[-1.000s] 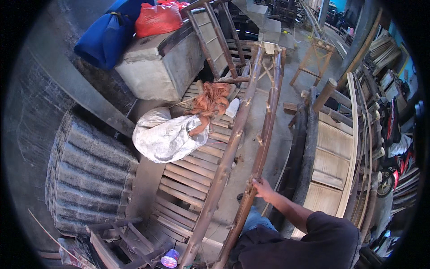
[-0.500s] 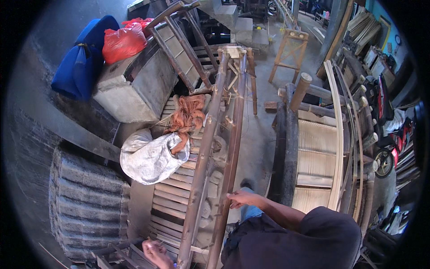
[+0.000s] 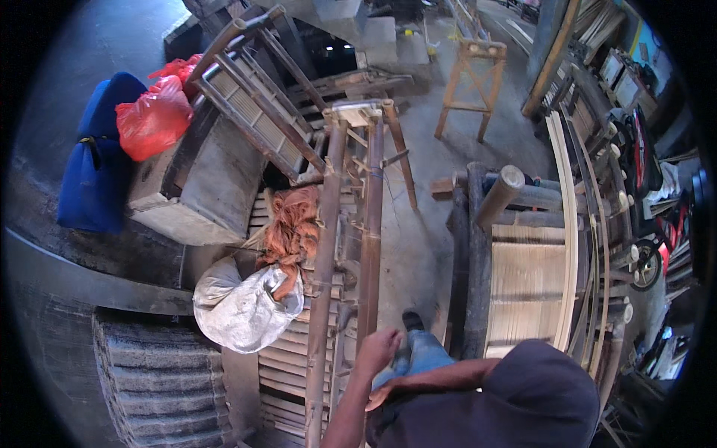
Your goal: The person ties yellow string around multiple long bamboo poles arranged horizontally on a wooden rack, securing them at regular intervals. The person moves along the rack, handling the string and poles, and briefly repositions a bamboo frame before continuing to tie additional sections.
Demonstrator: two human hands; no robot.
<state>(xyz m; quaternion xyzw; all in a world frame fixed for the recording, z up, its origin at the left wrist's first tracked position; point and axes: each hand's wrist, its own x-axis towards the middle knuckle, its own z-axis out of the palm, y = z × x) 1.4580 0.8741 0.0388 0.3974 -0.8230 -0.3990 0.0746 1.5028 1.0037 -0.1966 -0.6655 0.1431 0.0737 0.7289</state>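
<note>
My left hand is closed, reaching in from the lower edge beside the right-hand pole of a long bamboo frame. What its fingers hold, if anything, does not show. Close to my left forearm, low by my body, is my right hand, its fingers mostly hidden. The frame's two dark poles run away from me to a short crosspiece at the far end. Left of them, a slatted bamboo bench bears a white sack and a bundle of orange-brown fibre.
Bamboo furniture with a pale slatted panel stands at the right, long strips across it. A small bamboo stand is farther off. At left are a pale box, a red plastic bag, a blue cushioned item and stacked corrugated sheets.
My left hand has come from the lower left, across the frame, to its right side. My right hand has drawn back toward my body. The view has shifted.
</note>
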